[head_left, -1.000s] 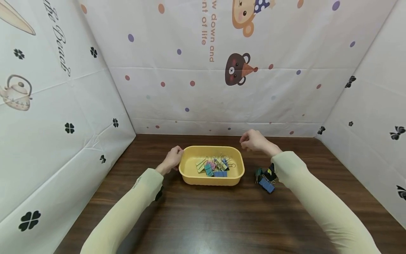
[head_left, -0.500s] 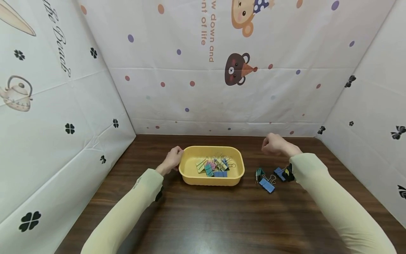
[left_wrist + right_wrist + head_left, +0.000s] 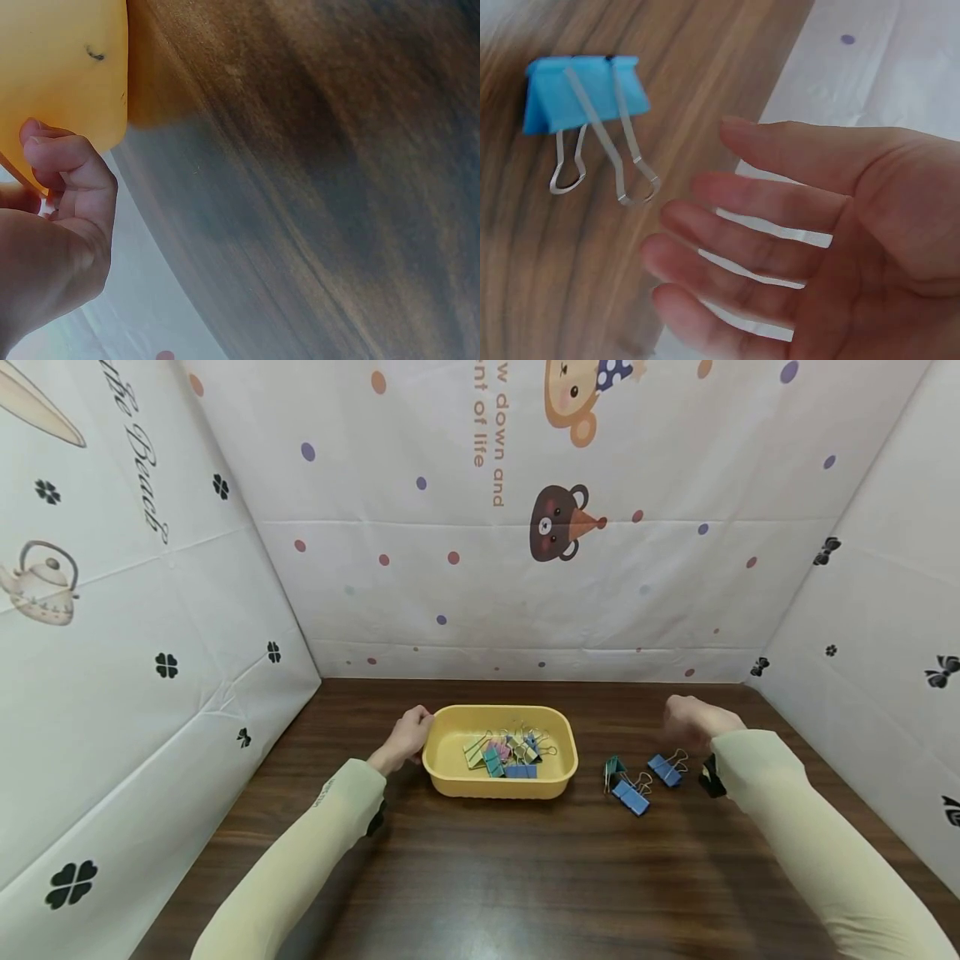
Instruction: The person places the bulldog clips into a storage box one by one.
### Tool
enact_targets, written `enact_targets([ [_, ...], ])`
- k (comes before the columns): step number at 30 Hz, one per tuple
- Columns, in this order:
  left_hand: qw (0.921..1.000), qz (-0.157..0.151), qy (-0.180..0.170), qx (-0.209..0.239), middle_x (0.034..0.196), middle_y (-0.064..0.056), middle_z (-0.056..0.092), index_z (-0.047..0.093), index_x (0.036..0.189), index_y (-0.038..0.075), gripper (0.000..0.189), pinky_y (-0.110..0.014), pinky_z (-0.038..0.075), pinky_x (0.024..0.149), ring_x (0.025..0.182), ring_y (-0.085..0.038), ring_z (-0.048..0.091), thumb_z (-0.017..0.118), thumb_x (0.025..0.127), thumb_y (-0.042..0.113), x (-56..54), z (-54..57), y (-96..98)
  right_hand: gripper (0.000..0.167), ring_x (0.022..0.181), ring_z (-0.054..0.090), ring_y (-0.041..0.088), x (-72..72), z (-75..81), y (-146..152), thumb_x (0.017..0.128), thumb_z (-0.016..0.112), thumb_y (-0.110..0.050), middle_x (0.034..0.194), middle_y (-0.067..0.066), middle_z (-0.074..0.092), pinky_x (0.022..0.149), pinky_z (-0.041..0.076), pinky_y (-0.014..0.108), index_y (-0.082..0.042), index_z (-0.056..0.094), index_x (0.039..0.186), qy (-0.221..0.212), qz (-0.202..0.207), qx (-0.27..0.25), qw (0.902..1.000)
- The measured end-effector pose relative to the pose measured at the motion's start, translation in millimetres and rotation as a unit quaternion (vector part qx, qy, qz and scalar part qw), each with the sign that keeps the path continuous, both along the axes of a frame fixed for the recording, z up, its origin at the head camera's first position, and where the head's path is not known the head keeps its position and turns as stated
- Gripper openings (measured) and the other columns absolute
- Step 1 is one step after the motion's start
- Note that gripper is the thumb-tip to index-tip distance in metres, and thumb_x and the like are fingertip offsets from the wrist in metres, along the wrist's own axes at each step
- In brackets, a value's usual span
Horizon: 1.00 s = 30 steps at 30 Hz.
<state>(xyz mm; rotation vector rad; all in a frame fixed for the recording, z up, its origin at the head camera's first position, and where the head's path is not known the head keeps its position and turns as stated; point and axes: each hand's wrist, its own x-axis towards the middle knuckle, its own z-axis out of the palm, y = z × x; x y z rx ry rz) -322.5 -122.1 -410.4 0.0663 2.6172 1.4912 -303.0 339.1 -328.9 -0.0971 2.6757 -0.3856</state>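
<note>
A yellow plastic basket (image 3: 498, 790) stands on the table with several binder clips in it, yellow, pink, teal and blue. My left hand (image 3: 408, 735) grips its left end, the fingers bent against the outer wall in the left wrist view. To the right of the basket lie two blue binder clips, the nearer one (image 3: 631, 797) and the farther one (image 3: 664, 770), beside a green binder clip (image 3: 614, 768). Just past the farther clip hovers my right hand (image 3: 699, 724), slightly blurred. In the right wrist view its fingers are spread and hold nothing, a blue binder clip (image 3: 585, 97) lying off their tips.
The dark wooden table (image 3: 480, 868) meets a patterned white back sheet (image 3: 480, 602) behind the basket. White side sheets rise at the left (image 3: 225, 760) and right (image 3: 862, 693).
My right hand has moved right, away from the basket and over past the loose clips, uncovering the farther blue binder clip. The left hand and the basket have stayed put.
</note>
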Motion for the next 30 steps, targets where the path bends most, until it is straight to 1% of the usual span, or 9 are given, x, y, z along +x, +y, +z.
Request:
enact_targets([
  [3,1.0000,-0.001,0.000,0.000,0.081,-0.016,0.055,0.050,0.113,-0.001,0.027,-0.031,0.047,0.046,0.049,-0.013,0.046,0.036,0.105,0.021,-0.6,-0.5,-0.6,0.026,0.044,0.035,0.009,2.7,-3.2,3.2,0.089,0.052,-0.008,0.050,-0.004,0.040,0.042,0.032,0.022,-0.010,0.051,0.062,-0.028,-0.015,0.008,0.9994],
  [7,1.0000,-0.002,0.000,0.000,0.081,-0.017,0.055,0.050,0.113,-0.001,0.027,-0.030,0.046,0.045,0.049,-0.013,0.045,0.036,0.105,0.021,-1.7,-0.8,-1.3,0.013,0.057,0.057,0.016,6.5,-9.3,8.7,0.089,0.057,-0.010,0.067,0.008,0.062,0.049,0.050,0.028,-0.001,0.064,0.082,-0.035,-0.034,-0.014,0.9987],
  [11,1.0000,-0.002,0.001,-0.002,0.082,-0.018,0.056,0.050,0.113,-0.001,0.027,-0.029,0.046,0.044,0.048,-0.013,0.046,0.036,0.105,0.021,-1.6,0.3,-1.5,0.012,0.056,0.056,0.016,6.6,-16.7,12.9,0.084,0.056,0.000,0.068,0.010,0.064,0.049,0.047,0.028,-0.002,0.062,0.075,-0.030,-0.040,-0.056,0.9971],
  [13,1.0000,-0.002,-0.001,-0.002,0.082,-0.018,0.057,0.050,0.114,-0.001,0.028,-0.028,0.046,0.043,0.048,-0.014,0.046,0.036,0.106,0.021,-2.3,0.6,-1.5,0.012,0.054,0.056,0.015,5.6,-18.3,13.6,0.083,0.055,0.004,0.066,0.010,0.063,0.049,0.046,0.028,0.001,0.063,0.075,-0.030,-0.039,-0.077,0.9958],
  [14,1.0000,-0.002,-0.003,-0.001,0.082,-0.018,0.057,0.050,0.114,-0.001,0.028,-0.027,0.045,0.042,0.048,-0.014,0.046,0.036,0.105,0.021,-2.6,0.8,-1.5,0.011,0.054,0.056,0.015,4.6,-18.7,13.8,0.082,0.054,0.005,0.067,0.010,0.064,0.049,0.047,0.029,0.003,0.063,0.077,-0.030,-0.037,-0.088,0.9950],
  [16,1.0000,-0.003,-0.004,0.000,0.082,-0.018,0.056,0.050,0.114,-0.001,0.028,-0.026,0.044,0.042,0.048,-0.014,0.047,0.036,0.105,0.022,-3.3,0.8,-1.5,0.012,0.059,0.062,0.019,3.4,-18.3,13.9,0.084,0.055,0.007,0.072,0.015,0.067,0.055,0.054,0.035,0.008,0.067,0.088,-0.026,-0.033,-0.111,0.9929],
  [18,1.0000,-0.004,-0.006,0.001,0.082,-0.018,0.056,0.050,0.114,0.000,0.028,-0.025,0.044,0.042,0.048,-0.014,0.047,0.036,0.105,0.022,-4.1,0.9,-1.2,0.014,0.061,0.065,0.021,2.0,-17.4,14.1,0.085,0.054,0.008,0.075,0.018,0.068,0.059,0.057,0.038,0.011,0.066,0.092,-0.018,-0.026,-0.123,0.9919],
  [26,0.9999,-0.008,-0.008,0.005,0.080,-0.017,0.056,0.050,0.114,0.000,0.028,-0.025,0.044,0.041,0.047,-0.014,0.046,0.036,0.105,0.022,-4.6,0.7,-1.6,0.014,0.068,0.069,0.023,-7.7,-14.5,13.3,0.090,0.053,0.005,0.079,0.017,0.071,0.067,0.060,0.041,0.012,0.066,0.092,0.026,-0.008,-0.169,0.9853],
  [30,0.9999,-0.006,-0.009,0.006,0.079,-0.015,0.055,0.050,0.114,0.000,0.027,-0.027,0.045,0.042,0.047,-0.014,0.046,0.036,0.105,0.022,-4.6,0.6,-2.4,0.016,0.071,0.070,0.025,-10.2,-10.9,10.0,0.091,0.054,0.004,0.080,0.018,0.071,0.069,0.060,0.043,0.015,0.064,0.098,0.044,-0.006,-0.196,0.9797],
])
